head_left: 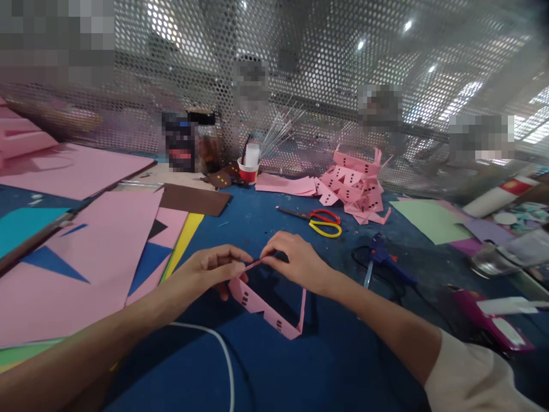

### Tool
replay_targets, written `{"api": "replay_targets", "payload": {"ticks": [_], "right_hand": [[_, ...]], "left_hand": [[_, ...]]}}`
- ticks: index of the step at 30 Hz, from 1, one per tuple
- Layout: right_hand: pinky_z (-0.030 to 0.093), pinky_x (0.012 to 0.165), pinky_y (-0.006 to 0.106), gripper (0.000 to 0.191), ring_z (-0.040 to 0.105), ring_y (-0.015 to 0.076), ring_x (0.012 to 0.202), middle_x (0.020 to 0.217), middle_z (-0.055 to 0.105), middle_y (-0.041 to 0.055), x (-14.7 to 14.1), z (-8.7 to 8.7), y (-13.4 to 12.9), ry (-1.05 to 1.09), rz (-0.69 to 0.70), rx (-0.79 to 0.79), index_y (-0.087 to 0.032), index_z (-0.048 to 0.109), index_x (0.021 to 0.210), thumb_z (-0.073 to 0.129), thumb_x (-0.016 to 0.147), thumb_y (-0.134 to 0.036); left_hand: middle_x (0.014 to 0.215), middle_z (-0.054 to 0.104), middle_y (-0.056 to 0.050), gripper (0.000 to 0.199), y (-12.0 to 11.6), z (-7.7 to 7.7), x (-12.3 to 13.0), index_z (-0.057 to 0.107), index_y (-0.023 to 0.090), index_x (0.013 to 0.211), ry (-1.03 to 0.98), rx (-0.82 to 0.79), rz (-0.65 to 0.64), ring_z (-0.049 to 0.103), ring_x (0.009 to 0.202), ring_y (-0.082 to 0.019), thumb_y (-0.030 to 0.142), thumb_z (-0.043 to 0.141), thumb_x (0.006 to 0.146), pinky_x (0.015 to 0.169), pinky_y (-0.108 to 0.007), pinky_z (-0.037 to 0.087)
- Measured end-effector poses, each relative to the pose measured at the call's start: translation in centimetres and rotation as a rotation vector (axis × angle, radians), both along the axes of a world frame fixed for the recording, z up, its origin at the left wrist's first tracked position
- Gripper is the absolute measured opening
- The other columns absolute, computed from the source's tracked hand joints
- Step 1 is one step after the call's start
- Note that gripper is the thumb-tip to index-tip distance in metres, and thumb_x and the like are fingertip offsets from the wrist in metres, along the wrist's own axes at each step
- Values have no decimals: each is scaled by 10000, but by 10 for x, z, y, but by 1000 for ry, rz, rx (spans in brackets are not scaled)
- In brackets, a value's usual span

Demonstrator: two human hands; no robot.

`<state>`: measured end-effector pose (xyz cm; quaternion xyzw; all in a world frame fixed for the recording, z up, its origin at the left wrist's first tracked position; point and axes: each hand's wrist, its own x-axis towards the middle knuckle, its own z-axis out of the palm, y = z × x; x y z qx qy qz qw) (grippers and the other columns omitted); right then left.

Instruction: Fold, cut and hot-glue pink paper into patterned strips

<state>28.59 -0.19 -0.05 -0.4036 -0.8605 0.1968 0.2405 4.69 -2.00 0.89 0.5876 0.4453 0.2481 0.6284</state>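
A pair of pink paper glasses [266, 312] with small dark marks on its front hangs from my hands above the blue table. My left hand [218, 268] pinches one folded corner, where a side strip meets the front. The thumb and fingertips of my right hand [288, 256] close on the far end of that strip. The other side strip rises from the front's right corner, below my right wrist. Past my right hand lie scissors [315, 220] with one red and one yellow handle. A blue glue gun [386, 257] rests right of my right forearm.
A pile of similar pink paper pieces [354, 186] stands at the back, beside flat pink strips [286, 184]. Large pink sheets [98, 252] cover the left side. A paper cup [248, 171] holds thin sticks. A white cable [214, 337] curves near the front.
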Motion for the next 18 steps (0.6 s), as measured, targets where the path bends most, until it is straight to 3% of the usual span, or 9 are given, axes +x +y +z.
{"api": "replay_targets", "payload": {"ticks": [5, 12, 18], "right_hand": [[382, 866, 328, 40, 624, 166, 953, 976, 706, 7, -1, 3, -1, -37, 25, 47, -217, 686, 945, 660, 947, -248], [365, 882, 326, 31, 623, 170, 964, 985, 706, 14, 1, 3, -2, -58, 20, 115, -211, 672, 966, 654, 948, -228], [364, 895, 334, 42, 621, 176, 973, 1005, 704, 24, 1, 0, -3, -97, 14, 115, -211, 668, 979, 649, 948, -233]], "left_hand": [[799, 719, -42, 401, 6, 0, 5, 691, 184, 906, 145, 88, -3, 659, 648, -174, 573, 602, 871, 513, -235, 428], [710, 685, 4, 243, 28, 3, 23, 698, 192, 801, 249, 134, -105, 590, 585, -137, 425, 632, 827, 521, -223, 425], [664, 675, 8, 180, 32, -6, 28, 682, 196, 764, 295, 207, -95, 589, 568, -141, 365, 623, 790, 484, -212, 426]]}}
